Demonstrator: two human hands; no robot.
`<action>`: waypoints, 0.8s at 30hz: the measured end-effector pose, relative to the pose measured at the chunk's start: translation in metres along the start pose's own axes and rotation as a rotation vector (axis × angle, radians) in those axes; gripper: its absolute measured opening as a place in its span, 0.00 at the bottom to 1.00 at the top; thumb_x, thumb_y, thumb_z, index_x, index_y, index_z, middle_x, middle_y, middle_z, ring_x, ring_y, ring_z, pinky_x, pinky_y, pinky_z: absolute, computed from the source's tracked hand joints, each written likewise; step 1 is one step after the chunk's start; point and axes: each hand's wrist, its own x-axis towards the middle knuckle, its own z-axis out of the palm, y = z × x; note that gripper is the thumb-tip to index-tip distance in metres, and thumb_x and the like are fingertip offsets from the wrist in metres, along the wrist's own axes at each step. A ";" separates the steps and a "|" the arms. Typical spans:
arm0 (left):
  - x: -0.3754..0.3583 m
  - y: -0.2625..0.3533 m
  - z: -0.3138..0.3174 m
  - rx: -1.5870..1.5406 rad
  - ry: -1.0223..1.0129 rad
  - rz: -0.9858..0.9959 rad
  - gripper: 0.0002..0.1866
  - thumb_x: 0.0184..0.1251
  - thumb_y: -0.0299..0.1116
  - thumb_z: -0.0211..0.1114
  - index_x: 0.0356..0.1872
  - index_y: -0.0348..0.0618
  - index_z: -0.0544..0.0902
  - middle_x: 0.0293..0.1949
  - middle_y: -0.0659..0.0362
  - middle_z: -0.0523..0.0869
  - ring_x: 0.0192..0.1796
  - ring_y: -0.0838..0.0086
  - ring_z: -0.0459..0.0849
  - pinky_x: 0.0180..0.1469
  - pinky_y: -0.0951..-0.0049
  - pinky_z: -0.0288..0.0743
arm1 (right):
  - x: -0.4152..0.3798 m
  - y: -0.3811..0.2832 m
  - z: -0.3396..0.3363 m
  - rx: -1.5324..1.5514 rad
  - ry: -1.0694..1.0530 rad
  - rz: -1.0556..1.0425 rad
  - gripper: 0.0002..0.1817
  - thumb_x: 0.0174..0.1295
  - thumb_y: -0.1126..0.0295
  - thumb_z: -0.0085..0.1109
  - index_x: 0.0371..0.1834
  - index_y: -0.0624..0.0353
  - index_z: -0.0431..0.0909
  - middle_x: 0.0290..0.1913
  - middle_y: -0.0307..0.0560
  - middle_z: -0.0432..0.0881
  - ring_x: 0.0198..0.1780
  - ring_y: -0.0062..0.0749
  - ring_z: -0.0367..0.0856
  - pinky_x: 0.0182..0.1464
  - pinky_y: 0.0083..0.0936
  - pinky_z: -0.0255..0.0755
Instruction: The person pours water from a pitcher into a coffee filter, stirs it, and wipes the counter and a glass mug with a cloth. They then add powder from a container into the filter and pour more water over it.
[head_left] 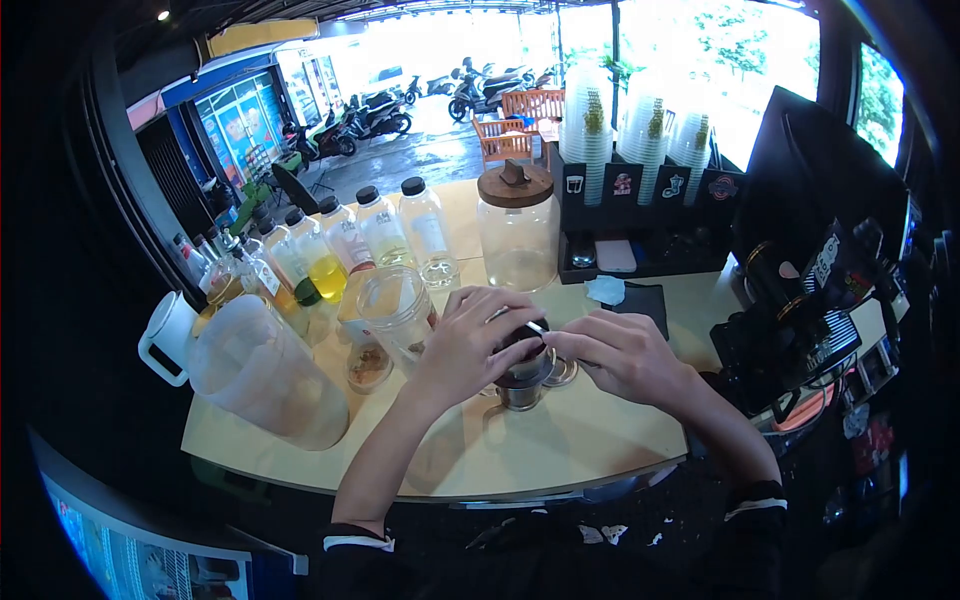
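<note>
A small metal vessel with a dark upper part (519, 395) stands on the table in front of me. My left hand (478, 338) is curled over its top from the left, with fingers bent around the dark part. From the right, my right hand (628, 358) pinches a thin, pale, shiny stick-like piece (537, 327) just above the vessel; its lower end is hidden by my fingers. Behind my left hand stands a clear open jar (390, 300). A round glass or metal rim (565, 372) shows beside the vessel, partly covered by my right hand.
On the left are a large cloudy pitcher (265, 370), a white jug (168, 335) and a small container of brown powder (369, 368). Several black-capped bottles (378, 225) line the back left. A wooden-lidded jar (518, 235), stacked cups (588, 125) and a black machine (785, 330) stand farther back and right.
</note>
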 end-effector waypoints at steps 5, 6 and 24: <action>0.005 0.000 0.004 0.026 0.077 0.075 0.12 0.51 0.28 0.71 0.39 0.47 0.84 0.37 0.63 0.81 0.42 0.67 0.80 0.48 0.65 0.71 | 0.004 -0.002 -0.007 0.046 0.037 0.092 0.17 0.53 0.74 0.62 0.48 0.55 0.77 0.39 0.41 0.80 0.38 0.33 0.82 0.34 0.27 0.77; 0.007 0.000 0.002 0.033 0.106 0.067 0.10 0.52 0.28 0.71 0.37 0.45 0.84 0.35 0.63 0.81 0.41 0.67 0.81 0.45 0.67 0.73 | 0.004 -0.002 -0.011 0.074 0.063 0.177 0.16 0.55 0.74 0.62 0.48 0.55 0.77 0.40 0.43 0.80 0.38 0.35 0.82 0.35 0.29 0.77; -0.006 -0.019 -0.003 -0.105 0.467 -0.308 0.04 0.54 0.24 0.70 0.28 0.40 0.82 0.30 0.61 0.87 0.28 0.78 0.83 0.26 0.79 0.68 | -0.182 0.084 0.048 0.802 0.091 1.005 0.09 0.71 0.67 0.48 0.36 0.61 0.71 0.30 0.37 0.75 0.34 0.18 0.72 0.40 0.21 0.69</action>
